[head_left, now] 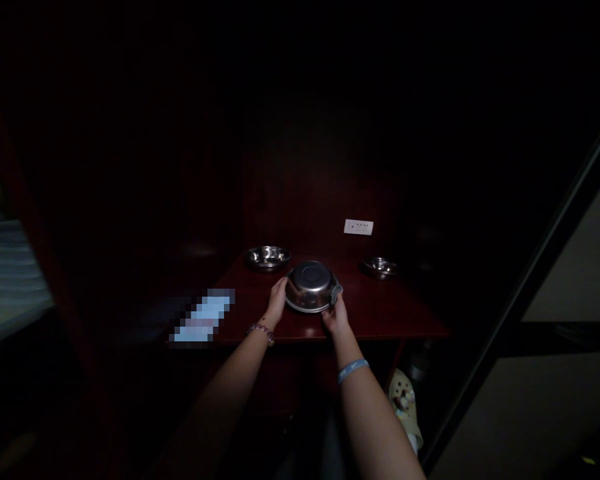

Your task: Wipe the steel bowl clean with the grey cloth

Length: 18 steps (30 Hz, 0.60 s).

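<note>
A shiny metal bowl [310,280] is held bottom side up over the dark red desk [380,310]. My left hand [277,300] grips its left rim. My right hand [337,315] is closed on the bowl's right side, with a small bunched grey cloth [335,294] between the fingers and the metal. Behind and to the left sits another metal bowl [267,259], upright on the desk. A smaller-looking metal bowl [380,268] stands upright at the back right.
A blurred-out bright screen [203,319] lies at the desk's left front. On the back panel is a white power socket [359,227]. Below the desk, at the right, a pale clog shoe [404,403] shows. Dark cabinet walls rise on both sides.
</note>
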Tool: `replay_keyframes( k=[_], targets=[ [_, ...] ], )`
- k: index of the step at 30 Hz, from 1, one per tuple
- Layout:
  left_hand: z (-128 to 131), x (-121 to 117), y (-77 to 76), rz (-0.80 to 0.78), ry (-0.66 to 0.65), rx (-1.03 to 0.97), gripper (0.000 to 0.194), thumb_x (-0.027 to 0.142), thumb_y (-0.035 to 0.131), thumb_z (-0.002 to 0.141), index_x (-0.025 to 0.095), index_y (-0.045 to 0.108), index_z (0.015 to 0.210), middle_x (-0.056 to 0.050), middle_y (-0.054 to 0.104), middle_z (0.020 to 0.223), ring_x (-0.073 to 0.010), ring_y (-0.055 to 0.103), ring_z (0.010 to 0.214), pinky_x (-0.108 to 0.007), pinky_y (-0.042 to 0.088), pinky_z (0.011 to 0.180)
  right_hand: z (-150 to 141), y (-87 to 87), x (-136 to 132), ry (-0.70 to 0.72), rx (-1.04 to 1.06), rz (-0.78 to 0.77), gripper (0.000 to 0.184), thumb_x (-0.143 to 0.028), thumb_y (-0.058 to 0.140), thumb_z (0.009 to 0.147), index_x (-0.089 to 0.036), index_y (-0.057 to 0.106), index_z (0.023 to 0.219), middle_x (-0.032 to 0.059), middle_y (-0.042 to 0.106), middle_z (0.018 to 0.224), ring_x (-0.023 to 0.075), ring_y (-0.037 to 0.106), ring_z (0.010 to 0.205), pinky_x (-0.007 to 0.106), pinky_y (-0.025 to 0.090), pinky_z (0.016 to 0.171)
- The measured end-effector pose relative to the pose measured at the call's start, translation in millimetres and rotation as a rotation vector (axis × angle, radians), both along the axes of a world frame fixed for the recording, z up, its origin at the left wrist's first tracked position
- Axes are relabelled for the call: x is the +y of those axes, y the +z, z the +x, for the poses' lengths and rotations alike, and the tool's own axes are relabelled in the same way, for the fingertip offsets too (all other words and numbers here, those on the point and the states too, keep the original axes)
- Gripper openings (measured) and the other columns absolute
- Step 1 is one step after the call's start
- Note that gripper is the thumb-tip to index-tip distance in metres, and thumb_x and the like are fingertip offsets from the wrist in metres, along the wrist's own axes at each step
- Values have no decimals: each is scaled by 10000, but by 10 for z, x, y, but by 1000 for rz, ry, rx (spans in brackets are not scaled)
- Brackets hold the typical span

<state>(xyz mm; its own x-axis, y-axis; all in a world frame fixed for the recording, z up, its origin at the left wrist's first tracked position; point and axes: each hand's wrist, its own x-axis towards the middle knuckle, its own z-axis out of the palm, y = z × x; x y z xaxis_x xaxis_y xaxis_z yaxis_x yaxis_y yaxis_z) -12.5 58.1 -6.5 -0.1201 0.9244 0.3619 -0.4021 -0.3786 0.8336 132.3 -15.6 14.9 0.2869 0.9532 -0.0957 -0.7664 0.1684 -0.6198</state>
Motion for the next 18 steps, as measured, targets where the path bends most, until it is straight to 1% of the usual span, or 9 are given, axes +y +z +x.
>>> replay_keyframes(
  k=[2, 4, 7, 10, 15, 18],
  targets=[
    [2, 20, -15, -11, -2, 1, 406, 445, 634, 778, 124, 694, 1017, -132, 699, 1165, -249, 628, 1100, -431, 396, 1072, 3, 11, -13, -13, -28, 19, 315, -415, 437, 933, -245, 703, 931, -1, 767, 932, 137, 703, 955, 343, 550, 939],
    [4, 34, -24, -20, 6, 5, 407, 448, 638, 766, 124, 699, 1004, -127, 707, 1146, -249, 630, 1091, -432, 393, 1072, 9, 28, -30, -19, -32, 4, 319, -419, 431, 929, -248, 697, 968, 5, 764, 952, 145, 701, 979, 360, 546, 950],
    [6, 38, -23, -24, 8, 6, 404, 451, 634, 758, 130, 710, 992, -117, 716, 1124, -255, 633, 1084, -443, 393, 1071, 16, 65, -62, -3, 30, -32, 318, -417, 430, 930, -232, 689, 935, 14, 763, 923, 159, 711, 946, 375, 548, 951],
    [6, 22, -4, -23, 14, 13, 394, 449, 626, 761, 138, 722, 983, -107, 724, 1110, -261, 633, 1084, -451, 397, 1070, 14, 97, -94, 12, 65, -35, 314, -415, 438, 923, -217, 680, 888, 25, 762, 879, 173, 720, 898, 377, 562, 929],
    [11, -21, 40, -31, 27, 10, 372, 437, 624, 760, 152, 738, 970, -100, 726, 1113, -274, 629, 1100, -450, 414, 1059, 11, 100, -116, 42, 1, 21, 340, -423, 419, 903, -201, 677, 917, 55, 763, 912, 187, 712, 961, 376, 559, 920],
    [20, -36, 54, -25, 21, 7, 375, 431, 624, 760, 151, 739, 980, -101, 725, 1115, -280, 623, 1118, -460, 405, 1068, 13, 85, -109, 29, -23, 43, 341, -436, 432, 886, -196, 673, 911, 69, 763, 916, 200, 709, 978, 388, 552, 929]
  ],
)
